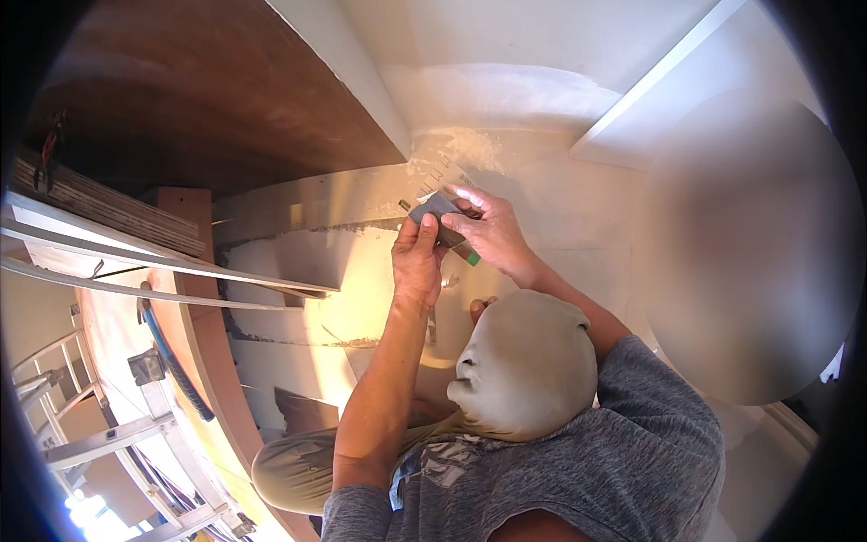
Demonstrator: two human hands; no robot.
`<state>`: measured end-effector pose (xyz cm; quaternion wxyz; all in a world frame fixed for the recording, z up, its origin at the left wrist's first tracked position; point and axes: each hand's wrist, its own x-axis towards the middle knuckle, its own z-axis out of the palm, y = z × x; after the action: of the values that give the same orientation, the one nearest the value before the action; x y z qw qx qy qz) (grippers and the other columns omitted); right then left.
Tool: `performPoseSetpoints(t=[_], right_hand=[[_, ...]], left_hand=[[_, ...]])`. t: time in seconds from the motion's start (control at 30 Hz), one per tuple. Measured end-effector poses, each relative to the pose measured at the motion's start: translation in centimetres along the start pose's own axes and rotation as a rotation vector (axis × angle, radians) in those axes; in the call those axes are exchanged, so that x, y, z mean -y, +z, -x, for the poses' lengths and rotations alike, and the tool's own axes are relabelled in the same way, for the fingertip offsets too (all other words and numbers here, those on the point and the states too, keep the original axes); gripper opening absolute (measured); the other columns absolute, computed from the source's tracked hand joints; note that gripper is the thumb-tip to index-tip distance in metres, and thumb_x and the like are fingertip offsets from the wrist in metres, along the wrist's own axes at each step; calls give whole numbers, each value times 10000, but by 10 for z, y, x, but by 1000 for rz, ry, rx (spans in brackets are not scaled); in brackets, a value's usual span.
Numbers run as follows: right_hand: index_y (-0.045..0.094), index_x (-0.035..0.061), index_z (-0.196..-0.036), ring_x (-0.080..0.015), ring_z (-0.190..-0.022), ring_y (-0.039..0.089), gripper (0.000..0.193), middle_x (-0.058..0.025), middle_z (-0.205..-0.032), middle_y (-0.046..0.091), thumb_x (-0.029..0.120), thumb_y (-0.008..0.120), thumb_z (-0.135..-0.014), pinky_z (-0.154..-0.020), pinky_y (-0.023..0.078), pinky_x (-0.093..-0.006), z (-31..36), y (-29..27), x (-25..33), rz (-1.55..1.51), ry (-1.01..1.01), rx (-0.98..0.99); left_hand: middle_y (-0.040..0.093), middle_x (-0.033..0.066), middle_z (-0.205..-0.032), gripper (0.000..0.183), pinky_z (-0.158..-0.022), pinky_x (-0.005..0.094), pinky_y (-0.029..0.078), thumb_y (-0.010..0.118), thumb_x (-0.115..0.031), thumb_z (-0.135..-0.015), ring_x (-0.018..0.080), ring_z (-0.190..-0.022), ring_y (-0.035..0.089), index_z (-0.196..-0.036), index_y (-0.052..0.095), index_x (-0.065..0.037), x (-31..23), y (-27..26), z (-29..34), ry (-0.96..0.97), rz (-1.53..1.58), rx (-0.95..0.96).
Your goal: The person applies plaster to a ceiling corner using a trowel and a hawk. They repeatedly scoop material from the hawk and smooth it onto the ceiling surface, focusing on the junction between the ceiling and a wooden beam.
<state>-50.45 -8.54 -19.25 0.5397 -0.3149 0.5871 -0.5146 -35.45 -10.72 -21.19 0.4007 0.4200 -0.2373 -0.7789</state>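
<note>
Between my two hands is a small block wrapped in a dark grey sheet (435, 206) that looks like sandpaper. A green end (472, 258) of it shows below my right hand's fingers. My left hand (415, 264) is closed on its near side, thumb pressed flat against the grey face. From the right, my right hand (490, 233) grips the same block, with its thumb on the edge and its fingers behind. The block is tilted and held above the floor, near my raised knee (533, 361). Its underside is hidden.
White powder (479, 146) lies on the floor by the wall corner. Long pale strips (208, 266) jut in from the left, above a wooden board (212, 388). A blue-handled tool (167, 348) and a metal ladder (113, 443) are beyond. A blurred patch covers the right.
</note>
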Motion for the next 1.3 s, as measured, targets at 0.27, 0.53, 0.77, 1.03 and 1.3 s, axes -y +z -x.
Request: performPoseSetpoints(t=[0.27,0.53,0.77,1.03,1.3], right_hand=[[725,-32,-1258,-101,-943,671,342,-62,-1061,763,107,792,-953,-847,553,-279,6,-9,0,75,16,62],[725,-46,-1247,-117,-966,671,366,-72,-1071,751,225,749,-1004,-864,539,-284,10,-15,-2,-40,49,43],[734,-55,-1201,-146,-966,681,396,-98,-1051,746,290,750,-1009,-854,547,-301,11,-21,-3,-188,144,12],[576,-56,-1416,-216,-1092,688,588,-126,-1216,686,31,823,-890,-927,561,-336,5,-23,-19,-453,360,-31],[571,-48,-1425,-251,-1120,667,632,-141,-1219,667,66,844,-867,-956,549,-361,7,-18,-47,221,-270,-348]], left_hand=[[728,33,-1189,192,-983,373,552,599,-198,-1097,156,-1049,675,-1255,670,-115,1,-4,5,-3,23,-12],[724,39,-1215,201,-1037,394,527,615,-153,-1083,165,-1093,674,-1263,679,-90,1,-6,4,50,9,43],[731,29,-1163,195,-1044,374,518,639,-149,-1071,144,-1087,660,-1235,709,-69,-1,-7,6,73,-49,62],[746,46,-1147,194,-946,350,575,638,-147,-1072,143,-1001,692,-1222,712,-49,1,-10,5,129,-205,-55],[739,48,-1050,171,-864,260,524,568,-62,-1082,98,-914,641,-1169,691,20,1,-14,1,245,-362,-232]])
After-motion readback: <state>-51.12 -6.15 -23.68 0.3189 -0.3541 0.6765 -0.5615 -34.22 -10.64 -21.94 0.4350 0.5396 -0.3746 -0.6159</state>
